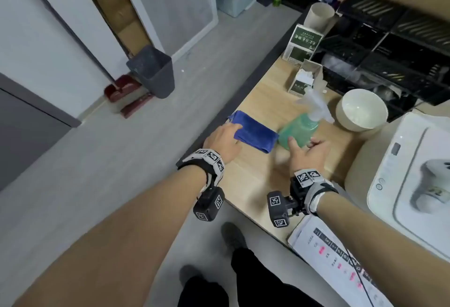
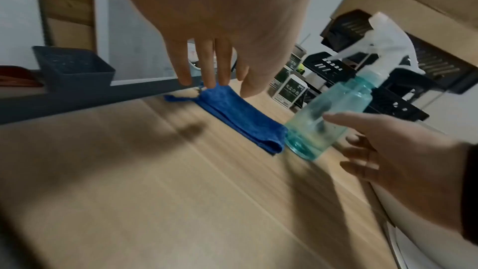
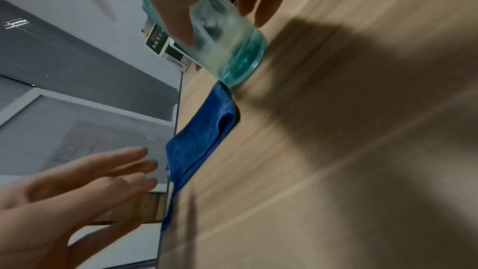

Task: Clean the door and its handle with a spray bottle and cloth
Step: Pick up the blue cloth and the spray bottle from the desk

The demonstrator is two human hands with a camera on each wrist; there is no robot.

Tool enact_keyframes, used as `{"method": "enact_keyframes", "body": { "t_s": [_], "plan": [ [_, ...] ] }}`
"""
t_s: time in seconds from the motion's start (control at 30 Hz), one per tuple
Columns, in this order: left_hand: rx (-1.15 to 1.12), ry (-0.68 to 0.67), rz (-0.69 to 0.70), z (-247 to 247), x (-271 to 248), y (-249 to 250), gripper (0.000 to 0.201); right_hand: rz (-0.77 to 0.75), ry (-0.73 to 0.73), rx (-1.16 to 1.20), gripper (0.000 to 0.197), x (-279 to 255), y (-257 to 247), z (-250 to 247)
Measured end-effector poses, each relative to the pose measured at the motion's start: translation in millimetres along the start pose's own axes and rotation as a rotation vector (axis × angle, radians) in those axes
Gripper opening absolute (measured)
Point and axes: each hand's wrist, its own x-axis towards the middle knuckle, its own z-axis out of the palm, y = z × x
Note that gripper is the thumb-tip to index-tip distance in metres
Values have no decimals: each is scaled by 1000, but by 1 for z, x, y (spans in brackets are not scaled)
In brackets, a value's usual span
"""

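Note:
A folded blue cloth (image 1: 255, 134) (image 2: 232, 114) (image 3: 204, 136) lies near the left edge of the wooden table (image 1: 253, 185). Right beside it stands a translucent teal spray bottle (image 1: 298, 131) (image 2: 323, 122) (image 3: 227, 48) with a clear trigger head. My left hand (image 1: 233, 129) (image 2: 214, 81) (image 3: 129, 169) reaches over the cloth's left end, fingers straight, fingertips at the fabric. My right hand (image 1: 303, 143) (image 2: 344, 136) (image 3: 220, 17) is spread around the bottle's lower body. Its thumb is on the cloth side, the fingers on the other, and they are not closed. A frosted door panel (image 1: 170, 2) stands at the back.
A white bowl (image 1: 362, 109), small cartons (image 1: 304, 44) and a black rack (image 1: 389, 51) sit behind the bottle. A white appliance (image 1: 414, 173) is on the right, a printed sheet (image 1: 328, 258) at the near corner. On the floor to the left stand a grey bin (image 1: 153, 73) and a red dustpan (image 1: 121, 87).

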Motion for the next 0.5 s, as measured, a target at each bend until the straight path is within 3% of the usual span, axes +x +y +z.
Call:
{"method": "enact_keyframes", "body": {
  "t_s": [0.1,0.23,0.37,0.5],
  "plan": [
    [119,-99,112,10,24,8,50,-16,33,-73,61,18,-8,0],
    [445,-272,203,23,42,4,59,-175,-19,-86,81,31,-12,3],
    [558,-151,185,27,25,-2,33,-318,-87,-68,64,28,-22,8],
    [626,-122,110,17,8,-15,20,-313,-151,-115,63,13,-33,18]
  ]
}}
